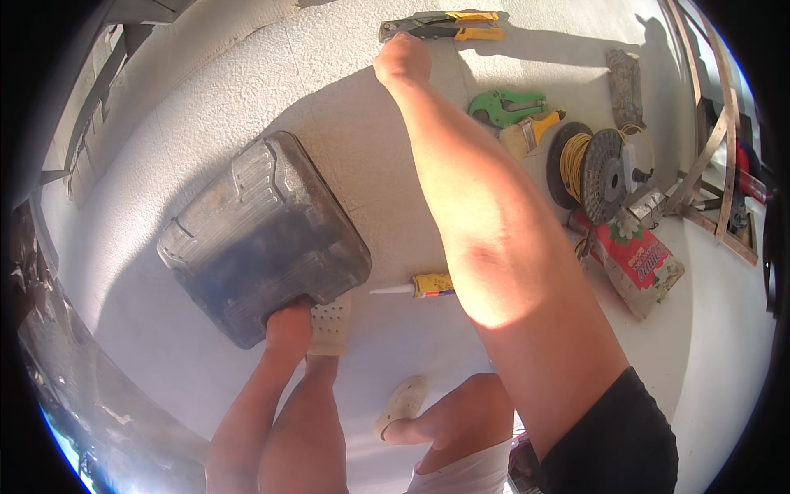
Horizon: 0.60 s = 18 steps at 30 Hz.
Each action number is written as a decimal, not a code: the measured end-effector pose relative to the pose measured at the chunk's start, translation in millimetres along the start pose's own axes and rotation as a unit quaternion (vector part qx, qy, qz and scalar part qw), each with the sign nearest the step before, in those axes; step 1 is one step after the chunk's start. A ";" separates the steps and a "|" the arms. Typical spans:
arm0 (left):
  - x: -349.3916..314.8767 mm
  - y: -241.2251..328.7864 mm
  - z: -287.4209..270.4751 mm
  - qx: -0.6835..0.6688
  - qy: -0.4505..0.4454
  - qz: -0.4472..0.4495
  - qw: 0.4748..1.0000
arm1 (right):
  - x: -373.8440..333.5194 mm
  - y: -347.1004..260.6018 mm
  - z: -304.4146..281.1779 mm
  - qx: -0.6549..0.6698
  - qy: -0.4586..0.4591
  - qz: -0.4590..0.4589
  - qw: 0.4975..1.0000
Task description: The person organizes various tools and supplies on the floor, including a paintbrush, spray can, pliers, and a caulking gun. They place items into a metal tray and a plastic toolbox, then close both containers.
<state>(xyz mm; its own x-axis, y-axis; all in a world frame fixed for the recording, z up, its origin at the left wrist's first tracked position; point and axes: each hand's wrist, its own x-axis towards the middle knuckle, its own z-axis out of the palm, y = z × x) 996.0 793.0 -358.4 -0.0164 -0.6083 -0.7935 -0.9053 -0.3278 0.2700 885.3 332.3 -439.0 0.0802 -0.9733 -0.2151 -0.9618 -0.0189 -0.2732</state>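
A scuffed black plastic tool case (263, 230) is tilted at left, above my foot. My left hand (290, 328) is closed at its lower edge, by the handle opening; its fingertips are hidden behind the plastic. Stretched far forward, my right hand (403, 59) is closed at the metal head of a hand tool with yellow and black handles (477, 33), which looks like pliers or a riveter. Its fingers are partly hidden by the back of the hand. Right of that forearm lie a green pipe cutter (494, 109) and a paintbrush (520, 138).
A yellow sealant tube (431, 286) with a white nozzle lies by my right forearm. Farther right are a reel of yellow cable (603, 174), a red printed bag (638, 267), a dirty cylindrical bundle (625, 88) and a metal frame (720, 165). My clogs (403, 405) rest on the pale floor.
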 end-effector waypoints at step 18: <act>-84.5 -7.1 46.9 -0.117 0.417 0.069 0.899 | -393.2 18.2 -192.4 0.395 -0.010 -0.214 0.893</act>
<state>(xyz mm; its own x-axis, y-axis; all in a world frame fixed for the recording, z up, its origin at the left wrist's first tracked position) 983.9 880.6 -318.8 0.2900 -0.9532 -0.0858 -0.8030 -0.2911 0.5200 786.0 670.6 -179.1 0.4080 -0.9114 0.0534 -0.3577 -0.2134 -0.9091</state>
